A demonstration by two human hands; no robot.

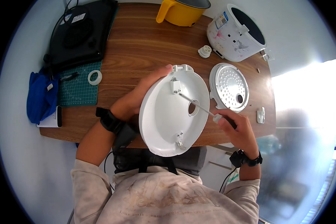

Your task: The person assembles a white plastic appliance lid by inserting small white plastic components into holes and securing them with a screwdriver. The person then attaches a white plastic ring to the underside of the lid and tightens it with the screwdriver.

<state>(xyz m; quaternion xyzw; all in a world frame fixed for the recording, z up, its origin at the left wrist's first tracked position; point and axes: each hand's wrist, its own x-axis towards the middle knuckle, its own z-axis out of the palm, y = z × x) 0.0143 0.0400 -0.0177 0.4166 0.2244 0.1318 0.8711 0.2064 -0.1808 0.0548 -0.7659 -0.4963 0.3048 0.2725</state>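
Note:
My left hand [147, 87] grips the upper left rim of a white rice cooker lid [162, 115], its hollow inside turned up towards me. Most of that hand's fingers are hidden behind the lid. In my right hand [237, 128] is a screwdriver [199, 105], its thin shaft crossing the lid past a round hole. The tip is at or very near a screw by the white bracket [175, 86] close to the hinge end; whether it sits in the screw I cannot tell. A second small bracket [180, 140] is at the lid's lower end.
Right of the lid lies a perforated inner lid plate [230, 87]. Behind it stand a white rice cooker body [235, 37], a small white cap [204, 51] and a yellow pot [183, 13]. At left are a green cutting mat [78, 93], a tape roll [95, 77], a blue cloth [41, 97] and a black appliance [82, 33].

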